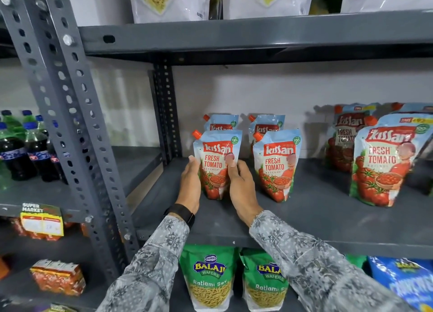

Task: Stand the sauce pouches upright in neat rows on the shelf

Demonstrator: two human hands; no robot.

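A small ketchup pouch (214, 161) with an orange spout stands upright on the grey shelf (328, 218), front left. My left hand (189, 185) presses its left side and my right hand (241, 187) its right side, thumb on the front. Beside it on the right stands a second small pouch (277, 166). Behind each stands another small pouch (222, 123), (267, 124), making two short rows. Further right stand larger ketchup pouches (384, 168), (345, 138), one in front of another.
A perforated grey upright (70, 114) stands left of my hands. Cola bottles (28, 152) fill the neighbouring shelf at the left. Green snack bags (210, 281) hang below the shelf edge, and white noodle bags (171, 2) sit on the shelf above.
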